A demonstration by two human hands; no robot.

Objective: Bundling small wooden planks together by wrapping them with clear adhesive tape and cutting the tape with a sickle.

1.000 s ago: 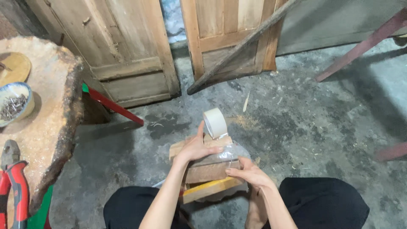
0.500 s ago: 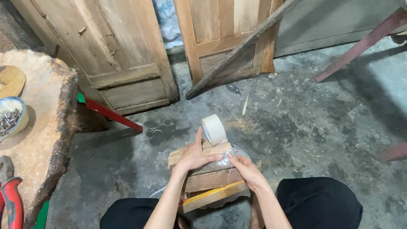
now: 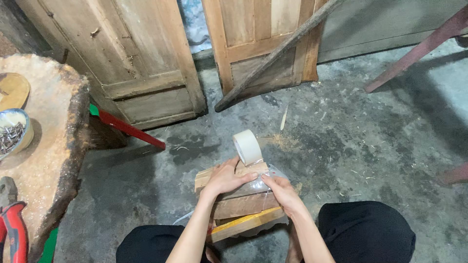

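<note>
Concrete floor [image 3: 341, 146], grey and strewn with wood chips, fills most of the view. Behind it stand two weathered wooden door panels [image 3: 131, 63], with a long wooden pole [image 3: 278, 53] leaning across the right-hand panel down to the floor. A reddish slanted leg [image 3: 419, 48] crosses the upper right corner. At the left edge sits a rough slab counter [image 3: 48, 160], dusted with sawdust; a red bar [image 3: 131, 129] runs from under it out over the floor. On the counter rests a round wooden disc [image 3: 12, 90], and just below it a small bowl [image 3: 14, 136] holding a heap of metal nails. Near the counter's lower corner lies a red-handled tool [image 3: 14, 229], only partly in view.

Close to the person's black-clad knees [image 3: 365, 234] is a stack of wooden blocks [image 3: 239, 204], with a yellow-painted piece [image 3: 243, 223] at the bottom and clear plastic wrap [image 3: 265, 187] bunched over the top. The left hand [image 3: 226, 178] lies flat on the stack's top, fingers spread and pressing down. The right hand [image 3: 282, 192] grips the right side of the stack, fingers curled on the plastic. A roll of pale tape [image 3: 247, 147] stands on edge at the far side of the stack, touching the left hand's fingertips
</note>
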